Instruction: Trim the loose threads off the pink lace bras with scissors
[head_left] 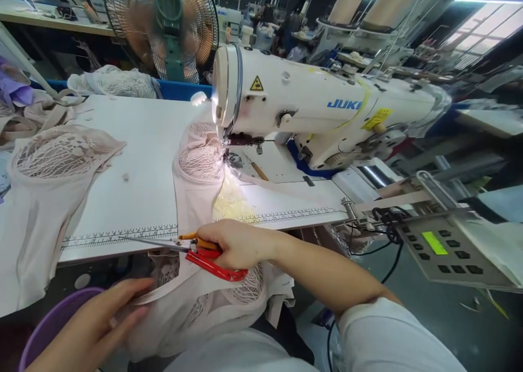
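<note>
My right hand [241, 244] is closed around red-handled scissors [216, 266], whose blades point left over the table's front edge. An orange-handled piece [206, 243] shows beside the red handle in the same grip; its kind is partly hidden by my fingers. My left hand [96, 323] has its fingers and thumb on either side of the edge of a pale pink garment [175, 301] with lace, which hangs over my lap. Part of pale pink lace fabric [200, 162] lies under the needle of the sewing machine [281, 89], beside a yellowish lace piece [232, 197].
A ruler strip [122, 235] runs along the white table's [139, 143] front edge. Another lace garment [57, 159] lies at the left. A purple bin [38, 331] stands below, a fan [167, 23] behind. The control panel [441, 247] juts out at the right.
</note>
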The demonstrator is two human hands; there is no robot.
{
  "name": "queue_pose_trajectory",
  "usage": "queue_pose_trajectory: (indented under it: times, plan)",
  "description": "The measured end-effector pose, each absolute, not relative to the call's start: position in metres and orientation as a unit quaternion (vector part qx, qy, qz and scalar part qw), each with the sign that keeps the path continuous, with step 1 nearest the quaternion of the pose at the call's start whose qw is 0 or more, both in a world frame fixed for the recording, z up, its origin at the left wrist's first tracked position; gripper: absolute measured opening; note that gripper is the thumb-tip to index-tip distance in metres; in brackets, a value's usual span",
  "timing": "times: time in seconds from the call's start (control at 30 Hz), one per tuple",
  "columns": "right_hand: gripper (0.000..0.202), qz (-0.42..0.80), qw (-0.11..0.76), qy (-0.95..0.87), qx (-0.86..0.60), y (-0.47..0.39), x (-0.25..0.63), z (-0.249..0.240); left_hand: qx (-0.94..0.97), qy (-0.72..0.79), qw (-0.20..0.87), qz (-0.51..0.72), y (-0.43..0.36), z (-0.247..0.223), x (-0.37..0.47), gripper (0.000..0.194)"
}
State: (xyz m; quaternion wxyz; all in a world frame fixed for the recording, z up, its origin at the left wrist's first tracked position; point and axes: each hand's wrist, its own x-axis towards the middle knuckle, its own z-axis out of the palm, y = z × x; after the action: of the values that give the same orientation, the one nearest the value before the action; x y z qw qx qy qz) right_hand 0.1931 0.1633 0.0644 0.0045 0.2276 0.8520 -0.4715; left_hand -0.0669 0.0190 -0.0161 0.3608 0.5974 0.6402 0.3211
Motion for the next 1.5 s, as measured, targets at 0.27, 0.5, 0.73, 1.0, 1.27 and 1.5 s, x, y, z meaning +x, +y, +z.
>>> queue_pose_trajectory:
  times: [0.27,0.5,0.73,1.0,1.27,1.5]
  plan:
    - [0.026,-0.466,0.046,0.866,0.178,0.166,0.184,0.081,0.661,0.578,0.307,0.367,0.050,0.011,-0.004,0.011]
    - [0.022,-0.435,0.049,0.886,0.150,0.182,0.193,0.075,0.493,0.600,0.517,0.360,0.049,0.024,-0.014,0.016]
    - [0.023,-0.428,0.041,0.890,0.150,0.178,0.190,0.083,0.427,0.591,0.590,0.347,0.046,0.020,-0.013,0.018]
    - [0.026,-0.416,0.008,0.898,0.140,0.178,0.187,0.083,0.347,0.599,0.595,0.408,0.048,0.021,0.003,0.022]
    - [0.025,-0.413,0.009,0.900,0.139,0.179,0.181,0.082,0.337,0.603,0.591,0.416,0.050,0.023,0.004,0.025]
    - [0.025,-0.409,0.015,0.903,0.131,0.177,0.177,0.085,0.340,0.668,0.523,0.406,0.048,0.026,0.007,0.032]
